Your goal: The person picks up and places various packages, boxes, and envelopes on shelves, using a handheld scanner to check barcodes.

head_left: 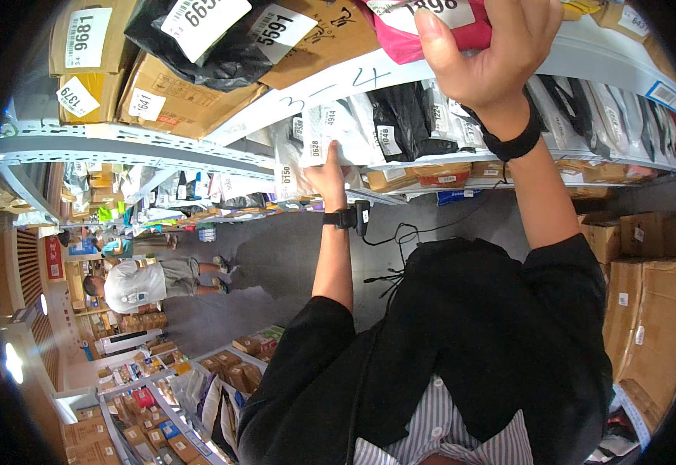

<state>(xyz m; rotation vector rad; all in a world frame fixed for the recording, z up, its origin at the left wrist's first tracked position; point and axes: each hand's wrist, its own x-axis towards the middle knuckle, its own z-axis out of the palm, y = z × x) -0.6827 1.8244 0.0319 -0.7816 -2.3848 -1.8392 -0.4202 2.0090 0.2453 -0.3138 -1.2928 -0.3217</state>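
My left hand (326, 177) is at the lower shelf, closed on a white plastic parcel bag (322, 124) with a printed label. One finger lies along the bag's front; the others are partly hidden behind it. At the upper shelf, my right hand (501, 58) rests against a bright pink parcel bag (400, 43) with a white label. Its thumb is stretched out and apart from the fingers, whose tips run out of the picture. A black parcel bag (408, 116) stands between white ones in the lower row.
Cardboard boxes (191, 93) and another black bag (222, 66) fill the upper shelf's left. Large cartons (660, 310) stand at the right. A person in a white shirt (136, 287) stands in the aisle at left. Black cables (404, 232) hang in front of me.
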